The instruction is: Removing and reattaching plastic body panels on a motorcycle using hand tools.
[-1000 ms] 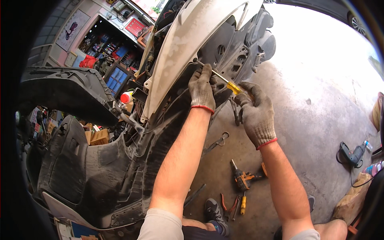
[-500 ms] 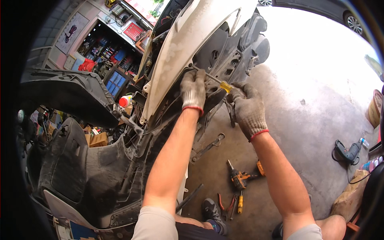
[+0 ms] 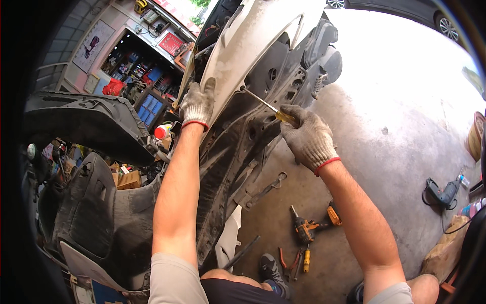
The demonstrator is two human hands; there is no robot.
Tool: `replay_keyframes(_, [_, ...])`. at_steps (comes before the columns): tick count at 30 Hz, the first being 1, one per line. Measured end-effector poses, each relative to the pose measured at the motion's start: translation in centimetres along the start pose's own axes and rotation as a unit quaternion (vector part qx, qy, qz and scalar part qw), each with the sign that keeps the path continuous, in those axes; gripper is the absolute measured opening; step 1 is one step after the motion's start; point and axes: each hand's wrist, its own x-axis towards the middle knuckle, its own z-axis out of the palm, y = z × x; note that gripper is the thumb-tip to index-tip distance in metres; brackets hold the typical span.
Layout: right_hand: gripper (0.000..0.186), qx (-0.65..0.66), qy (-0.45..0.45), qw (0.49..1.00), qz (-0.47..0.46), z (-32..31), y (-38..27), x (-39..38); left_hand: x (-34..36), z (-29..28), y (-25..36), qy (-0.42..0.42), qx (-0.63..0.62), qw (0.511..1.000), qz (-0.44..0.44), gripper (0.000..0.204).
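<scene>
My left hand [image 3: 197,104], in a grey knit glove with a red cuff, grips the edge of a white scooter body panel [image 3: 253,45]. My right hand [image 3: 306,137], gloved the same way, holds a yellow-handled screwdriver [image 3: 268,106]. Its shaft points up and left, with the tip against the dark plastic inner frame [image 3: 243,137] just under the white panel. The black scooter bodywork [image 3: 101,202] fills the left side below my left arm.
On the concrete floor lie an orange-black cordless drill [image 3: 306,229], pliers and a small yellow screwdriver [image 3: 306,259], a long wrench [image 3: 268,187] and a dark bar [image 3: 242,252]. Another drill [image 3: 440,192] lies at the right. Shop shelves [image 3: 147,81] stand at the back left.
My left hand slid left onto the white panel's edge, away from my right hand. The right hand stayed on the screwdriver, which now angles up-left into the frame.
</scene>
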Motion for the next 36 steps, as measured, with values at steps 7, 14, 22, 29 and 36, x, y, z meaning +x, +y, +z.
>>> replay_keyframes(7, [0.036, 0.054, 0.025, 0.998, -0.032, 0.9, 1.6, 1.3, 0.6, 0.9, -0.5, 0.025, -0.032, 0.999, -0.002, 0.067])
replay_keyframes(14, [0.036, 0.044, 0.028, 0.997, -0.065, 1.3, 2.1, 1.9, 0.4, 0.8, -0.3, 0.028, -0.026, 0.999, -0.012, 0.067])
replay_keyframes(22, [0.037, 0.061, 0.029, 0.996, -0.054, 1.6, 1.8, 1.8, 0.2, 0.8, -0.2, 0.017, -0.033, 0.999, -0.011, 0.067])
replay_keyframes(29, [0.036, 0.101, 0.003, 0.995, 0.011, 0.8, 0.7, 2.1, 0.6, 1.3, -0.5, 0.032, -0.035, 0.999, -0.011, 0.066])
replay_keyframes(36, [0.041, 0.195, -0.007, 0.977, 0.080, 3.4, 2.3, 0.1, 0.2, 1.4, -0.9, 0.039, -0.025, 0.999, -0.010, 0.066])
